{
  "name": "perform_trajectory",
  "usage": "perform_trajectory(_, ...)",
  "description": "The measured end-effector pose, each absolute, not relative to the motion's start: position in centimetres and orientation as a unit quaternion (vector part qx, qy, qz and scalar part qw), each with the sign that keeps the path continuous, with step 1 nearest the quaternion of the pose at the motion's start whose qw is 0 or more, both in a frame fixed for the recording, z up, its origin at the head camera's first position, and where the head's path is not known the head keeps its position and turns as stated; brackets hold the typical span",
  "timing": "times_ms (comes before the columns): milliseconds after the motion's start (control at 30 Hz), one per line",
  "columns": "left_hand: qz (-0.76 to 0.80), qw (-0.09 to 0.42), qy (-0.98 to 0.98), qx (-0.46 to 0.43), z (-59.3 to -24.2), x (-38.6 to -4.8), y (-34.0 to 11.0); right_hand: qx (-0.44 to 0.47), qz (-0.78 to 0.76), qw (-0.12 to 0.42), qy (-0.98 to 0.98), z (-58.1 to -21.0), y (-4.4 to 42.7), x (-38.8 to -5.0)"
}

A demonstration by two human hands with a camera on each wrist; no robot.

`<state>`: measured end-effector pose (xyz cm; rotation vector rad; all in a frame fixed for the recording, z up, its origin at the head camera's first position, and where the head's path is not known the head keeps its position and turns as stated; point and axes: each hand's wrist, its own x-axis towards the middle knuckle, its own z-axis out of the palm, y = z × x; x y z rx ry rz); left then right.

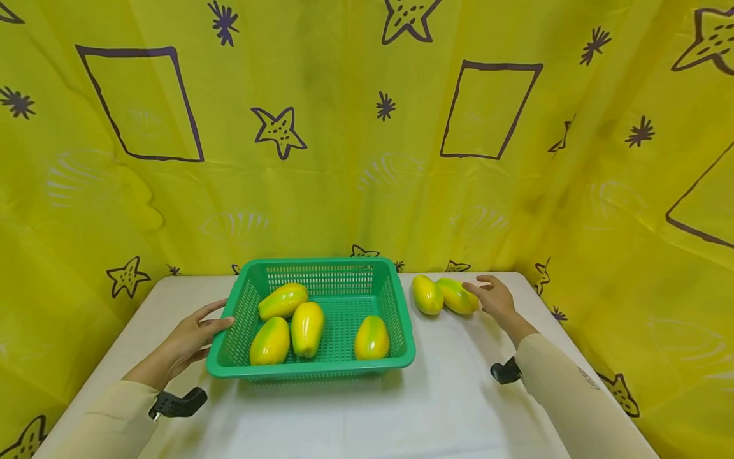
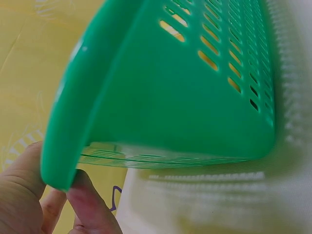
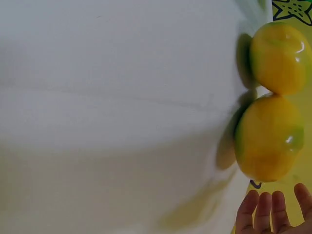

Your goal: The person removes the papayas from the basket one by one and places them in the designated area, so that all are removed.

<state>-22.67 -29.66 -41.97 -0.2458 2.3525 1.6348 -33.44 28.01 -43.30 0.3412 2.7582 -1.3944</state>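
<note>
Yellow curtain (image 1: 332,197) hangs round a white table (image 1: 459,389). On it two fruits (image 1: 427,295) lie touching, just right of a green basket (image 1: 309,369). Beside the outer fruit (image 1: 457,296) the right hand (image 1: 496,298) hovers, thumb wide of the fingers, holding nothing. Four more fruits (image 1: 308,329) sit inside the basket, three grouped left, one apart. The left hand (image 1: 192,335) pinches the basket's left rim.

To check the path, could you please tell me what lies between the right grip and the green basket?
Two yellow-green fruits lie between the right grip and the basket, as the head view shows.
</note>
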Motion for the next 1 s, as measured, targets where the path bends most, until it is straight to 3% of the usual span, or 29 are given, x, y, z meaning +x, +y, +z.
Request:
perform_trajectory(467, 0.557, 0.134, 0.815, -0.089, -41.7, -22.9, -29.7, 0.024, -0.432, -0.038, 0.901, -39.0, 24.7, -33.0)
perform_trajectory(1000, 0.562, 0.135, 0.811, -0.092, -41.8, -22.7, -29.6, -0.11, -0.408, -0.048, 0.905, -38.0, 17.5, -29.2)
